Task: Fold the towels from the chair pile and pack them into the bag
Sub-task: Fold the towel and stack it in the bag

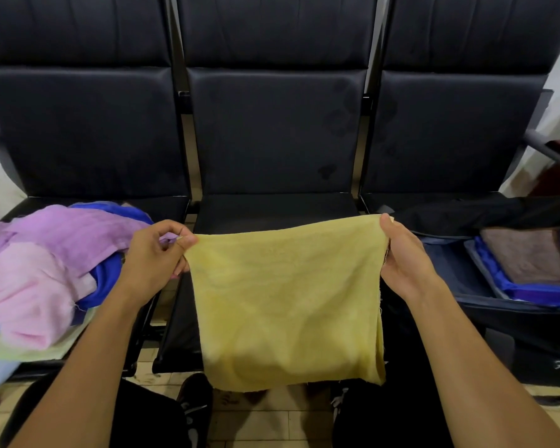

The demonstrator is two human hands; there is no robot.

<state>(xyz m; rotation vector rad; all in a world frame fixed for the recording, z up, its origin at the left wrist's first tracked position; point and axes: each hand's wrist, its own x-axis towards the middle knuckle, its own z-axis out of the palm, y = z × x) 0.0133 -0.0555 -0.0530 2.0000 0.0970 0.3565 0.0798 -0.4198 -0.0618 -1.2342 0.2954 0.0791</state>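
A yellow towel (286, 302) hangs spread out in front of the middle seat, held by its two top corners. My left hand (156, 257) pinches the top left corner. My right hand (404, 257) grips the top right corner and edge. On the left seat lies the towel pile (46, 276) in pink, lilac, blue and pale green. The open dark bag (485, 286) sits on the right seat, with a folded brown towel (524, 253) and blue cloth inside.
A row of three black padded chairs (272, 130) faces me, with metal armrests at both ends. Below the towel are my dark trousers, black shoes (194, 405) and a tiled floor.
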